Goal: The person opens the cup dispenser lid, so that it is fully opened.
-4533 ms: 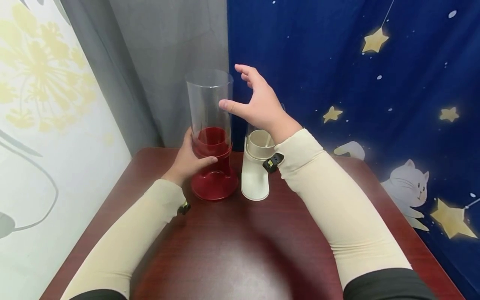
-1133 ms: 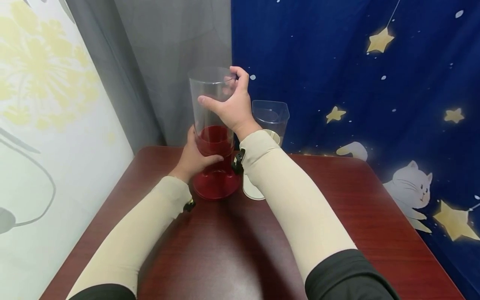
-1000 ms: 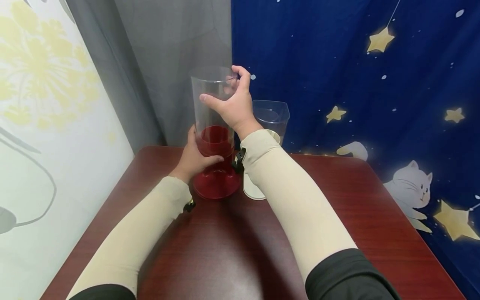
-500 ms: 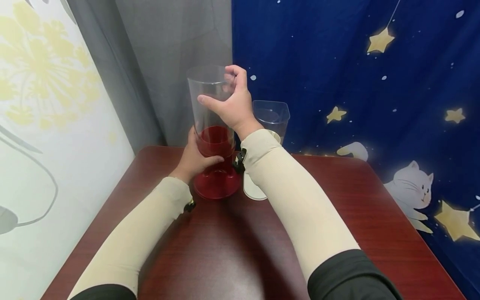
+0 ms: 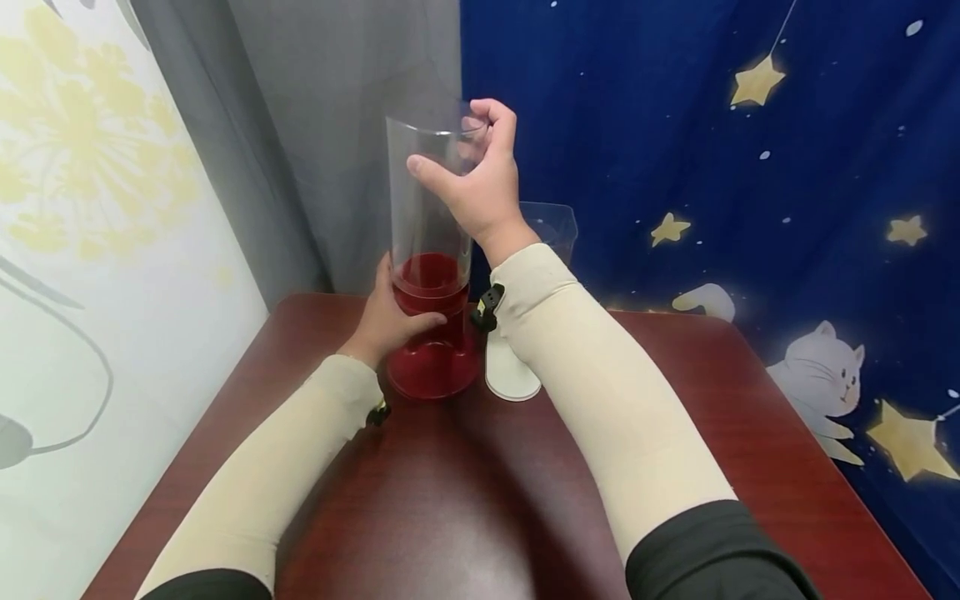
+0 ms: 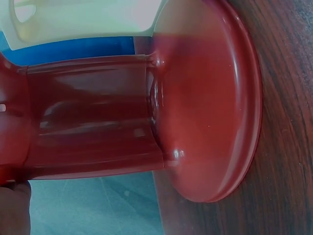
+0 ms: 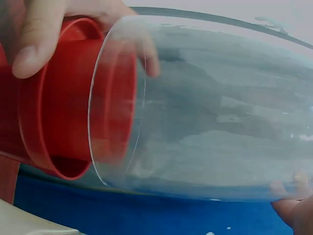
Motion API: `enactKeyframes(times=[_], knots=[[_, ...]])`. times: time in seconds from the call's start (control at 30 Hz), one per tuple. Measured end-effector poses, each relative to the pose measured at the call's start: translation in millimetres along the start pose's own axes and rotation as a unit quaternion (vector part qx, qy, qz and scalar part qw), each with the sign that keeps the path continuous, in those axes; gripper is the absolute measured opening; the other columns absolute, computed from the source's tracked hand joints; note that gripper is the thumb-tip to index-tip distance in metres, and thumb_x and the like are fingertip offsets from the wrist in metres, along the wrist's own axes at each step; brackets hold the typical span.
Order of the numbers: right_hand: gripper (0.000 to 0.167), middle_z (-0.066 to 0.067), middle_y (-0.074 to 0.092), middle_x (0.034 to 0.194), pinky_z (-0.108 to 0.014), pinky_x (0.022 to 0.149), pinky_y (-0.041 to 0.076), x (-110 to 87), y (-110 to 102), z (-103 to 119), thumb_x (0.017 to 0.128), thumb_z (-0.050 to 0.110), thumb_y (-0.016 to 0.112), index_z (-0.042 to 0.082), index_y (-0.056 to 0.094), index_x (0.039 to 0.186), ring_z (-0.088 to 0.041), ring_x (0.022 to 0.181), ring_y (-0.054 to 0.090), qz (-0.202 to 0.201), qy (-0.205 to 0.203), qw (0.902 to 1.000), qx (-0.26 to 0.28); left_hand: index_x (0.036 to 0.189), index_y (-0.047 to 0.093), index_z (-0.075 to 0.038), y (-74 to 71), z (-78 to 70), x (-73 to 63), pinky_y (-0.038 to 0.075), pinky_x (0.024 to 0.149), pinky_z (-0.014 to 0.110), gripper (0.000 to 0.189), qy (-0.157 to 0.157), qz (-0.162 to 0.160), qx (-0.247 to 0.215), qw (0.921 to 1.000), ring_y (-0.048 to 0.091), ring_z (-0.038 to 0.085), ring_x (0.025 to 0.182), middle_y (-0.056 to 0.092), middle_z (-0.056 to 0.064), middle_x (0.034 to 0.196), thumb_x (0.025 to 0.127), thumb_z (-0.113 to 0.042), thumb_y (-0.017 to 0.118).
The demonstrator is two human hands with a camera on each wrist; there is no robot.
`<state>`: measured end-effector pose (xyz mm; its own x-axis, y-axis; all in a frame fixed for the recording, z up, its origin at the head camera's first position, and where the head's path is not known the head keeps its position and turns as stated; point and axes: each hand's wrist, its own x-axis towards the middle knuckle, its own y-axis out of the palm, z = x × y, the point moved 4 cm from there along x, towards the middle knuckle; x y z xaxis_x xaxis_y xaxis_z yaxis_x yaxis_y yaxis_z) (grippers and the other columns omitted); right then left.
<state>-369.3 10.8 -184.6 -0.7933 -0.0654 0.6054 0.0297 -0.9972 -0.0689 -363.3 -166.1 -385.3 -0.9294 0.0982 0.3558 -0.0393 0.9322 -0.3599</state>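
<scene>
A red plastic dispenser base (image 5: 431, 375) with a round foot stands on the table. My left hand (image 5: 386, 321) grips its upper part from the left, thumb across the front. My right hand (image 5: 483, 183) holds a clear cylinder (image 5: 420, 200) near its top, thumb in front and fingers bent at the rim. In the right wrist view, the lower edge of the cylinder (image 7: 210, 107) surrounds only the upper part of the red collar (image 7: 73, 98), with a gap above the base's outer ring. The left wrist view shows the red foot (image 6: 205, 98) flat on the table.
A cream dispenser stand (image 5: 512, 367) with a clear square-sided container (image 5: 558, 217) stands close to the right, partly hidden by my right forearm. The dark red table (image 5: 420, 500) ends just behind both stands, with a grey curtain (image 5: 352, 125) and a blue curtain (image 5: 600, 125) beyond.
Since 4.5 seconds ago, my right hand has taken hold of the cylinder. Over the last half second it has raised the cylinder partway off the collar. My left hand keeps its grip.
</scene>
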Motion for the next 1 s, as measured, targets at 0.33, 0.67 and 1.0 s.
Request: enactKeyframes(times=[0.33,0.67,1.0], knots=[[0.089,-0.006,0.052,0.144,-0.034,0.100,0.057,-6.9,-6.9,26.6,0.074,0.019,0.090,0.018,0.034,0.143,-0.024,0.125,0.061,0.003,-0.022,0.9984,0.052,0.167,0.023,-0.025,2.8,-1.3,-2.6,0.052,0.110,0.054,0.113,0.040,-0.003,0.038,0.9985,0.045,0.025,0.144,0.044,0.006,0.159,0.079,-0.034,0.094],[0.085,-0.012,0.054,0.145,-0.036,0.105,0.056,-20.9,-21.0,43.2,0.076,0.016,0.084,0.016,0.031,0.142,-0.030,0.124,0.064,0.023,-0.054,0.9951,0.080,0.160,0.037,-0.017,2.6,-0.4,-3.4,0.050,0.112,0.055,0.100,0.102,-0.028,0.051,0.9931,0.050,0.029,0.138,0.051,0.012,0.152,0.078,-0.024,0.094],[0.088,-0.016,0.055,0.140,-0.045,0.109,0.054,-34.5,-39.7,49.5,0.071,0.025,0.082,0.012,0.036,0.145,-0.036,0.122,0.065,0.034,-0.091,0.9894,0.108,0.159,0.035,-0.017,1.7,2.8,-3.5,0.051,0.113,0.052,0.099,0.092,-0.025,0.055,0.9939,0.057,0.028,0.131,0.054,0.011,0.147,0.079,-0.019,0.094]])
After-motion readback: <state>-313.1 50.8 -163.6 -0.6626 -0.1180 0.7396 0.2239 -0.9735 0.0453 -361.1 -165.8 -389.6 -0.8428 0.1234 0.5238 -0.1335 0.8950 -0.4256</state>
